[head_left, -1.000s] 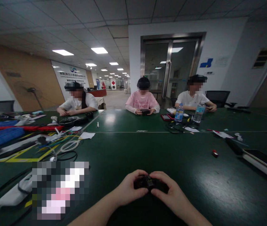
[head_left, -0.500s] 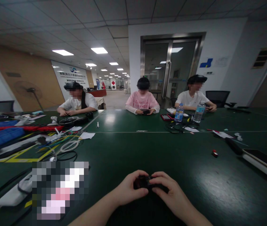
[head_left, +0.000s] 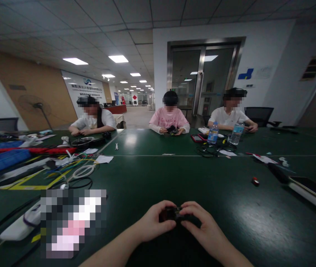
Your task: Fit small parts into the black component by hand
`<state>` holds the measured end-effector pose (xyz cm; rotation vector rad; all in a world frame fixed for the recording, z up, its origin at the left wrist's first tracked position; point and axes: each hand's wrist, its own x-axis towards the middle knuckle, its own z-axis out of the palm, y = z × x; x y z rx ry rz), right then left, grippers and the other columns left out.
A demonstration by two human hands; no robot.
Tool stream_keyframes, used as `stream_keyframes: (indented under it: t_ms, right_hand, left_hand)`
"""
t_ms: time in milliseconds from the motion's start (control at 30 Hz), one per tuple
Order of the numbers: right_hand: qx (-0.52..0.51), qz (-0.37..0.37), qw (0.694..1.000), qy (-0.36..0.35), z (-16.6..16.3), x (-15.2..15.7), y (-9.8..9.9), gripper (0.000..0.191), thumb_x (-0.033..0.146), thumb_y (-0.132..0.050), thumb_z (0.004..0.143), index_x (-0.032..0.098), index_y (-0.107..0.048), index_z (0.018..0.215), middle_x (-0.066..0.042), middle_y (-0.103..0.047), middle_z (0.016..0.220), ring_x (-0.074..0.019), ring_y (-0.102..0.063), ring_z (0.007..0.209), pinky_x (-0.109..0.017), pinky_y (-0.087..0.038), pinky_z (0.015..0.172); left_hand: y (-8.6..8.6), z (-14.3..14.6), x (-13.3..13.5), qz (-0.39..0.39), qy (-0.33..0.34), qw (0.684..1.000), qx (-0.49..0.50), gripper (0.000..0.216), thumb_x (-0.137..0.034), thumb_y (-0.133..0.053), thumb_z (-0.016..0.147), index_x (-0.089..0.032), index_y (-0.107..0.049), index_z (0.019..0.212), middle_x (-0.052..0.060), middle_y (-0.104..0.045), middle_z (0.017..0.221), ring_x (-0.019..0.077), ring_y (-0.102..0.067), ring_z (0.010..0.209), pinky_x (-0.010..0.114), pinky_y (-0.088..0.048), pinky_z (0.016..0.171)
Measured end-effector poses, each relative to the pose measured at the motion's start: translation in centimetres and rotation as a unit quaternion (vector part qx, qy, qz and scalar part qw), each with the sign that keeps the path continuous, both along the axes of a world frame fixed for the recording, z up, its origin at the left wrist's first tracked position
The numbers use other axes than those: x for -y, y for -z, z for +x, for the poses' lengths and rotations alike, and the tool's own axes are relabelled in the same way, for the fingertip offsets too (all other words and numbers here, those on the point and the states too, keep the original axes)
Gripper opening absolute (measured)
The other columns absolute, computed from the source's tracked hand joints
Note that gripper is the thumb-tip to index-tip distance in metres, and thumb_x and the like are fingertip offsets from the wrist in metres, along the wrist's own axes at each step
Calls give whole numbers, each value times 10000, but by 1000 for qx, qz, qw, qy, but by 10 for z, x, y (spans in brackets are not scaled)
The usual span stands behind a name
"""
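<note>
A small dark object (head_left: pixel 173 214), mostly black, is held between my two hands just above the near part of the green table (head_left: pixel 146 178). It is too dark and too covered by fingers to name its kind. My left hand (head_left: pixel 158 220) grips its left end, thumb below and fingers curled over the top. On the other side my right hand (head_left: pixel 201 222) is closed on it, with the fingertips on its upper face and the thumb at its lower edge.
At left lie a white power strip (head_left: pixel 18 226), coiled cables (head_left: pixel 82 171) and a blue tray (head_left: pixel 4 162). A small red object (head_left: pixel 255 181) and a white-edged device (head_left: pixel 313 196) are at right. Water bottles (head_left: pixel 236 133) stand farther back; three people sit across the table.
Both hands keep their hold, with the right fingers shifted slightly on the dark object. Across the table, the person in pink has tilted the dark thing in their hands.
</note>
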<state>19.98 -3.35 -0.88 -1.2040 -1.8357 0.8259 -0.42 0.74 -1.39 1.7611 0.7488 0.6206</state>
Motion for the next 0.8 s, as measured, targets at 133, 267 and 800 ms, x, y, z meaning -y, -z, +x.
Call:
stream_keyframes:
  t_ms: [133,267,800]
  right_hand:
    - [4,-19,1000,-1,-1,0,2,229,120,-583,781,283,-666,918,-20,-576,1082,-206,-560,1052,-378,-433,952]
    - [0,-17,1000,1,-2,2,1,227,120,-591,776,280,-667,918,-20,-574,1086,-202,-564,1048,-367,-434,947]
    - [-1,-34,999,-4,-1,3,-5,198,217,-626,776,255,-673,964,-57,-580,1120,-237,-566,1064,-397,-441,938]
  left_hand:
    - [1,0,0,-5,4,1000,10,385,-182,-618,772,-180,-506,1140,47,-597,1016,192,-577,892,315,-462,770]
    - [3,-1,-1,-1,1,1000,3,405,-183,-634,754,-186,-510,1139,39,-589,999,187,-574,877,307,-464,760]
    - [0,0,2,-25,7,999,28,402,-136,-637,750,-190,-495,1123,29,-596,995,177,-578,880,298,-459,754]
